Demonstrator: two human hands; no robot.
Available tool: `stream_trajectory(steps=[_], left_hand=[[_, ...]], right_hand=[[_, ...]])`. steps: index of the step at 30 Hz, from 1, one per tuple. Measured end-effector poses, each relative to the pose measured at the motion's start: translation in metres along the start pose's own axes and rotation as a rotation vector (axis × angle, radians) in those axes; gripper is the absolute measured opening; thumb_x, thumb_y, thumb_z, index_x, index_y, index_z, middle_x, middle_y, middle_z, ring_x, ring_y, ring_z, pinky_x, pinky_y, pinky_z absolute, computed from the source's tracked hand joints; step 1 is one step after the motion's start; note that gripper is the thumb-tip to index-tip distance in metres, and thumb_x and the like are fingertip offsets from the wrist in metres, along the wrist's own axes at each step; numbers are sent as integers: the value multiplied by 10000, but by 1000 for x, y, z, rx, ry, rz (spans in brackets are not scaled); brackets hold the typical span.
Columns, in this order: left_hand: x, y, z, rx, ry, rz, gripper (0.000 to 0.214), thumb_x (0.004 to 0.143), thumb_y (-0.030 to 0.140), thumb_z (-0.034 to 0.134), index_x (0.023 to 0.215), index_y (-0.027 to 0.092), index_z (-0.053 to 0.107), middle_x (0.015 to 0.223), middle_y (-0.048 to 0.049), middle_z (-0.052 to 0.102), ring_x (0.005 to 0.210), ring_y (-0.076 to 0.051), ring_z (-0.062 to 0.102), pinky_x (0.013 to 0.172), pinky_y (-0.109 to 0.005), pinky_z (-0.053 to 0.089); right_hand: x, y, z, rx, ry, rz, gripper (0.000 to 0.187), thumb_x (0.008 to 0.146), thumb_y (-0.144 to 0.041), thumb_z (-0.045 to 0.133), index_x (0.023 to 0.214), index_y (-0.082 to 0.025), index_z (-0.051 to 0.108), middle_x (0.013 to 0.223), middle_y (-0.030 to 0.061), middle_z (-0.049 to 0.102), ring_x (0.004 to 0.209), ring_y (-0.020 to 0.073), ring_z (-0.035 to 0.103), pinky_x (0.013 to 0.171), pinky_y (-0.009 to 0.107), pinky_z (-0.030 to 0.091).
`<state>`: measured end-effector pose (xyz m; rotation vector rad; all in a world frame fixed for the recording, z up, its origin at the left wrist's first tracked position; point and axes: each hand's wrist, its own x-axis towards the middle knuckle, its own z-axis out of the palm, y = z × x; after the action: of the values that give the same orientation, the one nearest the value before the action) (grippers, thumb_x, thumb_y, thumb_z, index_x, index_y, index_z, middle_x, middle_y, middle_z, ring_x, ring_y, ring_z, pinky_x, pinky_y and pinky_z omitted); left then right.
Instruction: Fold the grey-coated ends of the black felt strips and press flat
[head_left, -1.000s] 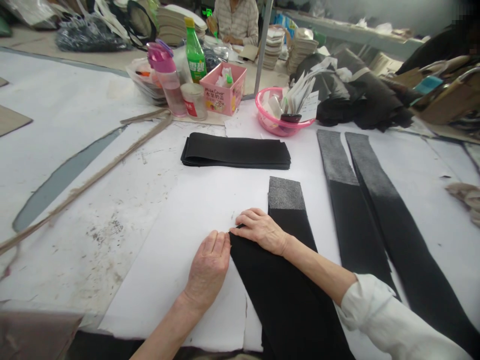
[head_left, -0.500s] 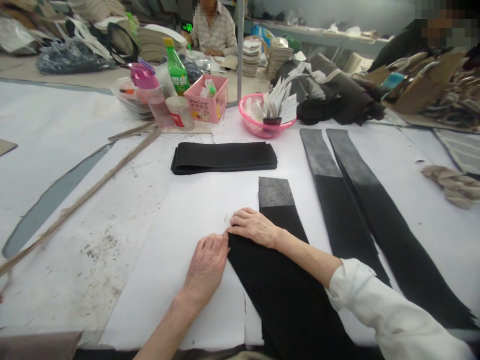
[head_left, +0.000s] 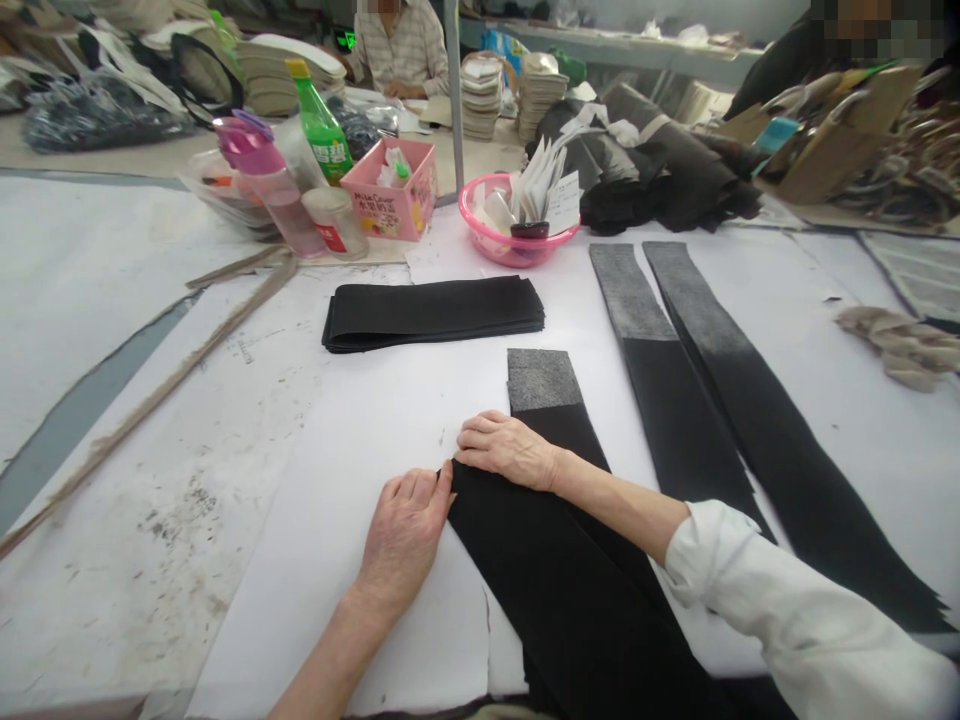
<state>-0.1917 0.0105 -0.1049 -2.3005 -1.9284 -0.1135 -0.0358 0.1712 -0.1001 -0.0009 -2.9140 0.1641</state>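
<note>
A wide black fabric strip [head_left: 540, 560] runs from the table's near edge up to both my hands. At its far left corner, my left hand [head_left: 409, 525] is closed, thumb and fingers pinching the edge. My right hand [head_left: 510, 450] has its fingers curled together over the far edge beside it; the fingertips meet the cloth close to my left thumb. Under this strip lies another black strip with a grey speckled end [head_left: 545, 378]. Beyond my hands rests a folded stack of black fabric [head_left: 435, 308].
Two long black strips with grey ends [head_left: 634, 290] [head_left: 694, 290] lie to the right. At the back stand a pink basin [head_left: 517, 250] with papers, a pink box [head_left: 394, 195], a green bottle [head_left: 319, 125] and a pink-lidded bottle [head_left: 270, 190]. Two people are beyond.
The view has shifted slightly, so the background sits a little further left and higher. Both hands remain at the strip's corner, with hardly any change in their grip.
</note>
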Motion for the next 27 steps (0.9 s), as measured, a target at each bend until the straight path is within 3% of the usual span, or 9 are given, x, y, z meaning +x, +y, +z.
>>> stream_trajectory(steps=[5,15,27], left_hand=[[5,1,3,-16,21,8,324,926,203,480,1222,87,545,1055,-129,584,1014,-254,510,846,-393,404],[8,0,1,-53,-11,-38,390,916,237,514,1294,142,506,1009,-97,581,937,-226,525,782,-359,404],[13,-6,7,-48,-11,2,393,936,229,479,1324,168,484,946,-78,569,886,-204,513,731,-341,400]], right_hand=[[1,-2,1,-21,12,8,188,982,-240,443,1027,-177,614,1014,55,614,1084,183,452,926,350,370],[-13,21,-12,-24,-28,-8,210,985,-230,428,1033,-177,625,1026,49,619,1087,194,457,907,335,376],[-19,24,-3,-17,6,-6,216,977,-231,453,1137,-215,598,1027,48,597,1065,183,457,880,333,372]])
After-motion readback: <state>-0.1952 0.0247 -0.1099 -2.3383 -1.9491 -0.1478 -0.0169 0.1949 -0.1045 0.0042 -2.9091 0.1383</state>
